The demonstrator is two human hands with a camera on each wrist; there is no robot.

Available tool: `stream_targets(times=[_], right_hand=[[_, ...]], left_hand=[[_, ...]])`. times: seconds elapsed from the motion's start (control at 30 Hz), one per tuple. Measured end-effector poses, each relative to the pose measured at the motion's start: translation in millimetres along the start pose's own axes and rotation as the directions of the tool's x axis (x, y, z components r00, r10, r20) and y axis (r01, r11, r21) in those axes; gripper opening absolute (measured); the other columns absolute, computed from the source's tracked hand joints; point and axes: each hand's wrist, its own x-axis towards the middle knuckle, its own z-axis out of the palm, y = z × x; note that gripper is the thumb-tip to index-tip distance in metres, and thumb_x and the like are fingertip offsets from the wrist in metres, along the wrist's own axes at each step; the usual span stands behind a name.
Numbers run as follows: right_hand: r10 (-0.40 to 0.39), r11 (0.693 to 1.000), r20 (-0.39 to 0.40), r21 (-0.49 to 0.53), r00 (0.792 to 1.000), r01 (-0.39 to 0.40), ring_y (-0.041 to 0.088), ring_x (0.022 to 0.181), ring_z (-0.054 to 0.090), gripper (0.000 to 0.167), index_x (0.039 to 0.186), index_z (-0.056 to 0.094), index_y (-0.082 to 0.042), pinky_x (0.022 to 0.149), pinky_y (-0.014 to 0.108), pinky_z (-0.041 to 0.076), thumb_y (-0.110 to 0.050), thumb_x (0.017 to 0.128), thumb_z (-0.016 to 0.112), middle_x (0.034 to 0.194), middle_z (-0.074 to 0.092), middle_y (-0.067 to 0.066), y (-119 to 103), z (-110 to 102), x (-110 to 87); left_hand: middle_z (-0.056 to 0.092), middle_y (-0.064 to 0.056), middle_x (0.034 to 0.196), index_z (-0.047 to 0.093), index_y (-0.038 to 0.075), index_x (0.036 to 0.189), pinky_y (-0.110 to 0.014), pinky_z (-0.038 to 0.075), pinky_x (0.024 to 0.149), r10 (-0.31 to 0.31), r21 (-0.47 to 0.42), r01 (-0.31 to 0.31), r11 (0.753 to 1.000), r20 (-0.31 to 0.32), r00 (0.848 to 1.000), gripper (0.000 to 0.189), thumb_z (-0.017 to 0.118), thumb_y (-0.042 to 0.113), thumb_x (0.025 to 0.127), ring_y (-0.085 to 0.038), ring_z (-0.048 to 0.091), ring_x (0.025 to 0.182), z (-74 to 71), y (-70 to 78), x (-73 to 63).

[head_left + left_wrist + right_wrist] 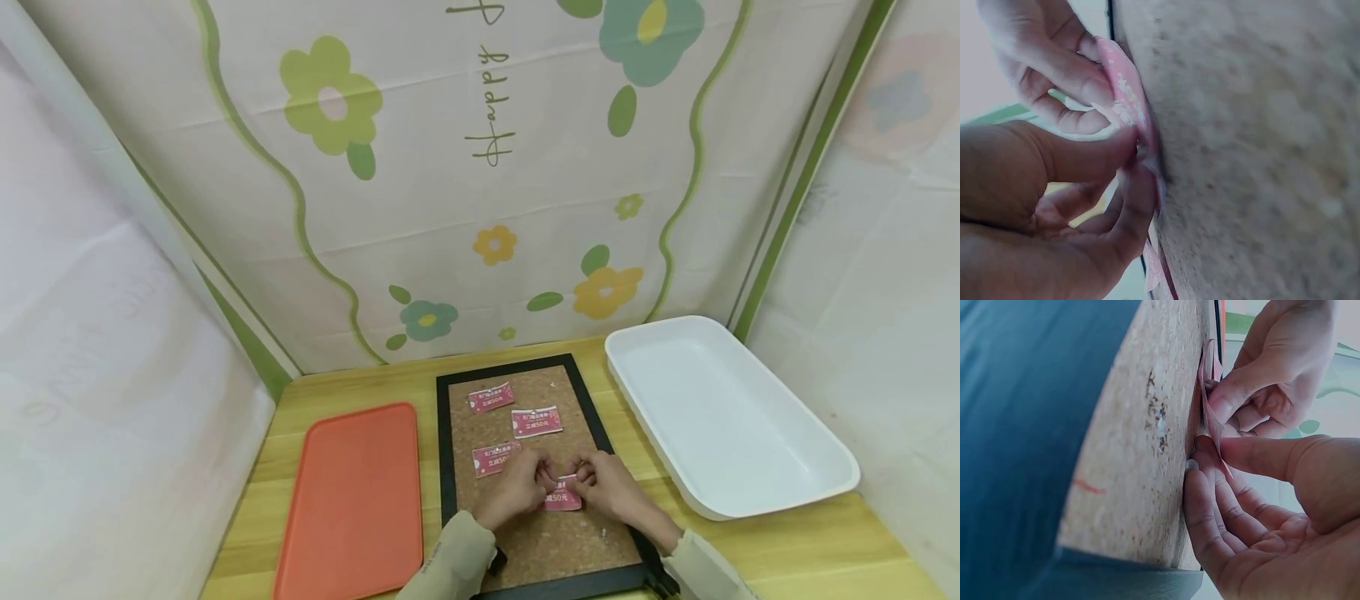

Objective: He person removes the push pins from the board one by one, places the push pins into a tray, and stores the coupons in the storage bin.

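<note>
A pink coupon [562,497] with white print lies over the lower part of a cork board [517,542]. My left hand [522,483] pinches the coupon's upper left part between thumb and bent finger. With thumb and fingers, my right hand [609,486] grips its right side. Seen from the right wrist, the coupon [1211,419] stands edge-on and slightly bowed, close over the cork. Three more pink coupons lie on the board farther up: one at upper left [491,398], one right of it [537,422], and one by my left hand [491,459], partly covered.
A black frame [446,450] borders the cork board. To its left lies an orange tray [356,500], and a deep white tray [720,417] stands at the right. Everything rests on a wood-grain table [817,558]. Flower-printed cloth [420,200] hangs behind.
</note>
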Motion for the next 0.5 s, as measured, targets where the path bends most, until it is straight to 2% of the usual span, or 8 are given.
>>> stream_targets(times=[0.3,0.5], right_hand=[[0.019,1.000,0.000,0.002,1.000,-0.019,0.005,0.070,0.063,0.007,0.097,0.069,-0.003,0.061,0.021,0.051,-0.003,0.092,0.074,0.081,0.069,0.002,2.4,1.7,0.4],[0.004,1.000,0.009,0.013,1.000,-0.004,0.006,0.069,0.064,0.006,0.098,0.070,-0.003,0.061,0.021,0.052,-0.004,0.094,0.073,0.080,0.069,0.003,2.6,-0.1,0.7]], left_hand=[[0.066,-0.003,0.080,0.070,0.006,0.090,-0.020,0.045,0.056,0.024,-0.059,-0.022,0.998,0.040,0.999,0.016,0.069,-0.009,0.093,-0.007,0.053,0.065,-4.0,-1.8,-5.8],[0.065,-0.005,0.081,0.070,0.004,0.092,-0.019,0.044,0.056,0.039,-0.110,-0.033,0.993,0.049,0.998,0.015,0.067,-0.010,0.093,-0.007,0.054,0.066,-8.2,-6.0,-8.7]])
